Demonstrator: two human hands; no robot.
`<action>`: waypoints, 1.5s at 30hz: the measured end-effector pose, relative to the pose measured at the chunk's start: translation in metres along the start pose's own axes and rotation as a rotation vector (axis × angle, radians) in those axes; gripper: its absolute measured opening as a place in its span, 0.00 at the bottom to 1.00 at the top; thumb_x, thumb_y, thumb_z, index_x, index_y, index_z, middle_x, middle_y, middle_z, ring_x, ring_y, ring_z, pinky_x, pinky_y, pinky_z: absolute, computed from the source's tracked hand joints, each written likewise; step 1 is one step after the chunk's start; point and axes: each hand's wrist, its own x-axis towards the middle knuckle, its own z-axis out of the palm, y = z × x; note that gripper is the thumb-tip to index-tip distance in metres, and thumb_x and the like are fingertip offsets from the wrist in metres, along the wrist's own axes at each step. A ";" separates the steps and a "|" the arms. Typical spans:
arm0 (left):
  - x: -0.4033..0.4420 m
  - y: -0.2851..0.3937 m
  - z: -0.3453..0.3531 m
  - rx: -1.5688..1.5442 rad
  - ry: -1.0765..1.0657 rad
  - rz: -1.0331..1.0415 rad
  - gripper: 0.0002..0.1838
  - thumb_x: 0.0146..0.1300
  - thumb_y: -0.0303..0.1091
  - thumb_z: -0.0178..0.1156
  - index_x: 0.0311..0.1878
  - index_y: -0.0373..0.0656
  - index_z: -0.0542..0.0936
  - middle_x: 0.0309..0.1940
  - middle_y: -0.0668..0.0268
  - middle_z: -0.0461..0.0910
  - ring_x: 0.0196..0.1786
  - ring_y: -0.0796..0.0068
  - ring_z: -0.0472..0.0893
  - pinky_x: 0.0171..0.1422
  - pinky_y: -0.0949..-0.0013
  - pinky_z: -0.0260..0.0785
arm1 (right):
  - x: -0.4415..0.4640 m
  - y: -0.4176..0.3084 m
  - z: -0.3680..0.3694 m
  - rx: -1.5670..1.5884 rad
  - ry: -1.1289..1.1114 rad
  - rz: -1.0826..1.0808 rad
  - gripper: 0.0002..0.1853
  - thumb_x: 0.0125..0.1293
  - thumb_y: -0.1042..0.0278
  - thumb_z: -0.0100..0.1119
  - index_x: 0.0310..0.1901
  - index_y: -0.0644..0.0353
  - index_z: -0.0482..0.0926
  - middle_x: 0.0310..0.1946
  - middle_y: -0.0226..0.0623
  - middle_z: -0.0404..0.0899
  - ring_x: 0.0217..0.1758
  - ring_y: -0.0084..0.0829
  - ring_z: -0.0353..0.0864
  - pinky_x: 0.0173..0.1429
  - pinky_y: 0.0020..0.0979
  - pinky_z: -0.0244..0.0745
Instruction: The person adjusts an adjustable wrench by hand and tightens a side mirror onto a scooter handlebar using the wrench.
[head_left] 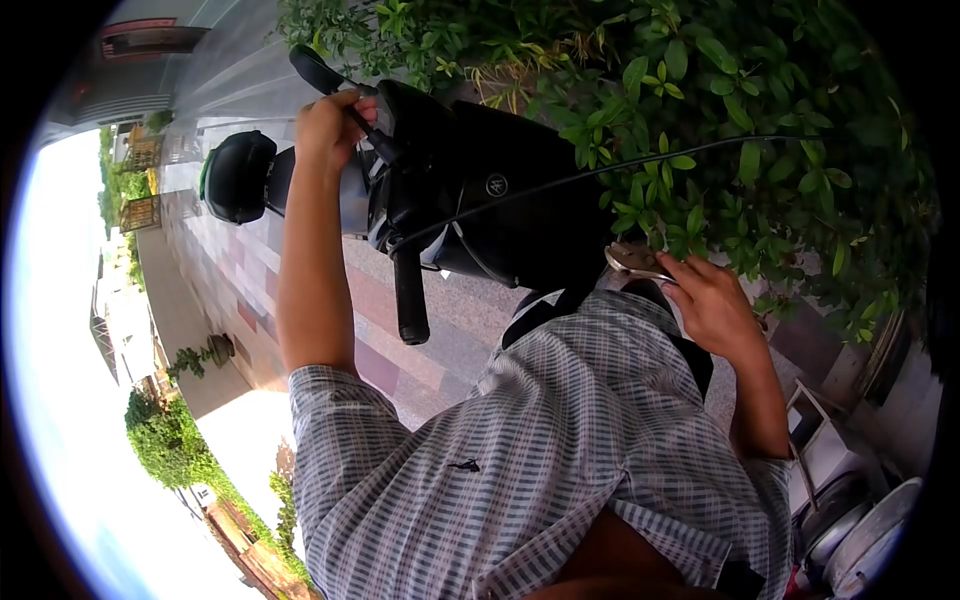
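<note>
Nearest to the view, between the two forearms, a checked short-sleeved shirt (530,430) is seen, marked with a small dark motif on the chest. Beyond it, the right hand (712,305) is held low beside the leaves, its fingers brought together on a small flat object (638,261) with a brownish face and a pale, shiny edge; what exactly is gripped cannot be told. Farther forward, the left hand (326,130) is closed at the mirror stem (354,112) of a black scooter (510,190), with the fingertips partly hidden. The dark mirror (315,69) is seen just past that hand, and the handlebar grip (410,298) is left unheld, between the two hands. A round emblem (497,184) is carried on the scooter's dark body, and a thin black cable (600,170) is stretched from near the grip across to the bushes (700,120), which are spread beyond the right hand. Behind the right forearm, round metal-looking items (870,540) are crowded together beside a pale frame (815,405). Past the left hand, a black rear box (240,177) with a green edge is mounted behind the seat. The scooter is surrounded by paving (265,275) in grey, pink and reddish slabs. Outward from the left forearm, a potted plant (220,349) is set by a low pale wall (185,325), and farther off, trees (160,440) are seen under a bright sky (60,350).
</note>
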 end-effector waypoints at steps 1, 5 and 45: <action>-0.001 -0.002 -0.003 -0.058 0.047 -0.004 0.15 0.69 0.23 0.56 0.54 0.22 0.74 0.37 0.48 0.84 0.33 0.57 0.84 0.39 0.59 0.78 | 0.000 0.001 0.001 0.002 0.000 -0.002 0.22 0.70 0.69 0.62 0.65 0.63 0.78 0.46 0.52 0.82 0.44 0.52 0.85 0.49 0.46 0.80; -0.018 -0.010 -0.018 -0.256 0.088 0.038 0.15 0.68 0.19 0.53 0.54 0.16 0.70 0.46 0.35 0.81 0.42 0.42 0.86 0.48 0.48 0.83 | 0.000 -0.001 -0.002 -0.006 0.011 -0.007 0.22 0.70 0.69 0.62 0.64 0.64 0.78 0.46 0.52 0.82 0.44 0.52 0.85 0.49 0.46 0.80; -0.127 -0.020 -0.014 0.505 -0.175 0.968 0.07 0.72 0.29 0.64 0.47 0.39 0.87 0.43 0.62 0.89 0.45 0.72 0.87 0.52 0.72 0.77 | 0.196 -0.122 -0.052 0.273 -0.408 0.024 0.12 0.79 0.68 0.50 0.48 0.70 0.79 0.23 0.35 0.78 0.15 0.22 0.78 0.17 0.25 0.72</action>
